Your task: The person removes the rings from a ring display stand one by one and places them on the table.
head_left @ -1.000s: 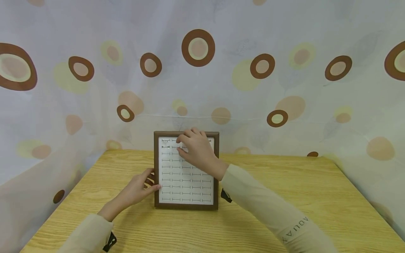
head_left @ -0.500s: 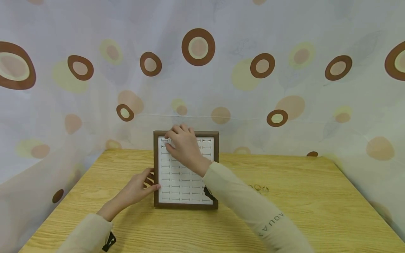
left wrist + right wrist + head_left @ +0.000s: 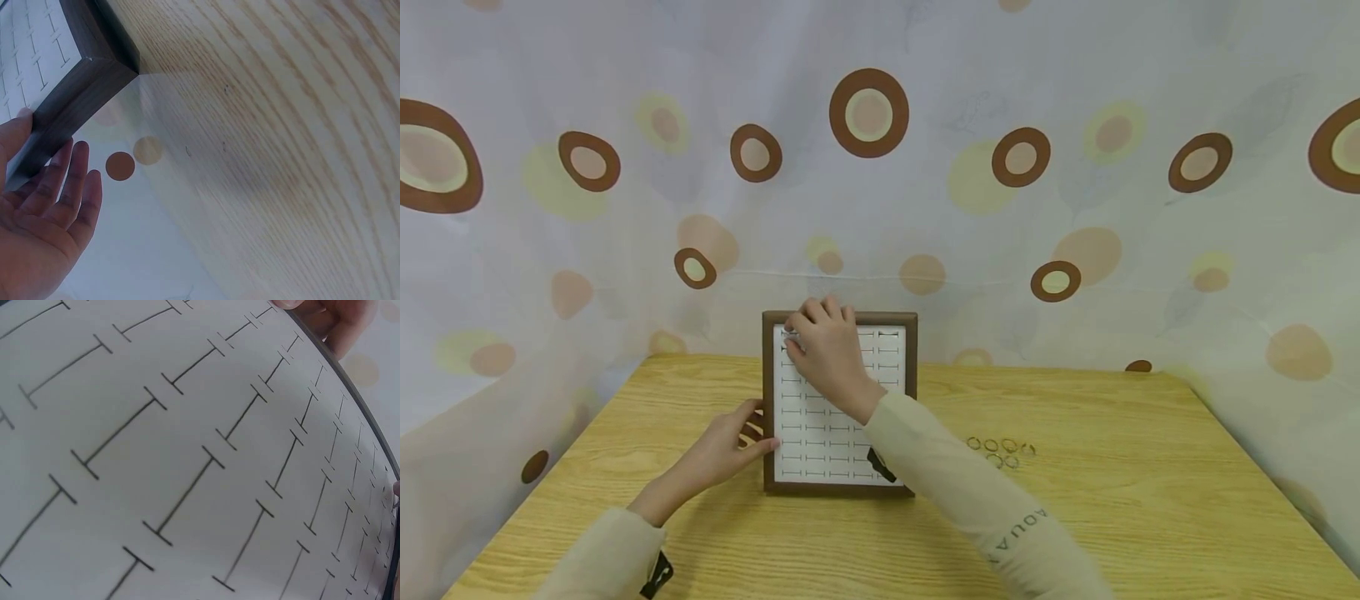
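Note:
A ring display board [image 3: 842, 417], white with rows of slits in a brown frame, stands upright on the table. My left hand [image 3: 730, 437] grips its left edge, thumb on the front. In the left wrist view the other fingers [image 3: 75, 181] extend along and past the frame. At the upper left slits my right hand [image 3: 831, 354] pinches with thumb and forefinger around a small shiny spot, apparently a ring [image 3: 791, 335], mostly hidden. The right wrist view is filled by the slitted panel [image 3: 187, 419].
Several rings [image 3: 992, 446], gold and silver coloured, lie in two rows on the wooden table [image 3: 1112, 500] to the right of the board. A patterned curtain [image 3: 880, 217] surrounds the table's back and sides.
My right hand has moved left across the top of the board to the upper left slits. Its sleeve has uncovered the rings on the table. The left hand and the board stay put.

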{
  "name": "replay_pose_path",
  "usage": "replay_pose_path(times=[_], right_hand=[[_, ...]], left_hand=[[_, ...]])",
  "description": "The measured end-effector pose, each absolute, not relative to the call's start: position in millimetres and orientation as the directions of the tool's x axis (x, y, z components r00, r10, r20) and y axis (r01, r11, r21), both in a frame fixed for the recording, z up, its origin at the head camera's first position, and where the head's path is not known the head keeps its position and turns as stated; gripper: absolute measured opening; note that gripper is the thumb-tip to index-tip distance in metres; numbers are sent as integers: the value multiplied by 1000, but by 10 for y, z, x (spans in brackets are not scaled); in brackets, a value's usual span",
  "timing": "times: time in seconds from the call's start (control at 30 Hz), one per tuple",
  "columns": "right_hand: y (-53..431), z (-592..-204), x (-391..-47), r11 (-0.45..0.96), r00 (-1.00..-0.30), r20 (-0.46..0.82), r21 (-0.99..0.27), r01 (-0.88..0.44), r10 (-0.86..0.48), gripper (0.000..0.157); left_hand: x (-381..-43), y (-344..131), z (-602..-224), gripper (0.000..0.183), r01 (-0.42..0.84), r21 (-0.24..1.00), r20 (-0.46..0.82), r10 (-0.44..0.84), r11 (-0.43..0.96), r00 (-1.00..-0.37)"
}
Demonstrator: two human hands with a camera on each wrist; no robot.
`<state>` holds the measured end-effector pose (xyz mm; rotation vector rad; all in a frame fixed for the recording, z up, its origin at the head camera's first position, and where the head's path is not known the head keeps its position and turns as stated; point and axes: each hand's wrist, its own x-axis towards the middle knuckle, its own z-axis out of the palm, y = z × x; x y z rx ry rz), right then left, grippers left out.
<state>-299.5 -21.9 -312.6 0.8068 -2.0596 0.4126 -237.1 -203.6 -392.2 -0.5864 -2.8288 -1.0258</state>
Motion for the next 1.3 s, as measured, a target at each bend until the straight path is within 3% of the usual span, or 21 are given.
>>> replay_pose_path(times=[0.43, 0.93, 1.3], right_hand=[[-256, -3153, -3004, 746, -369, 860, 20, -666, -352, 4], [-257, -3121, -2979, 759, -417, 836, 0, -651, -357, 4], [-258, -3102, -2962, 735, -410, 842, -23, -678, -352, 3]], left_hand=[[-2363, -2034, -3925, 52, 376, 607, 194, 328, 700, -924], [-2362, -2025, -3909, 52, 374, 601, 194, 325, 707, -926], [-2369, -2029, -3925, 51, 374, 600, 191, 327, 707, -925]])
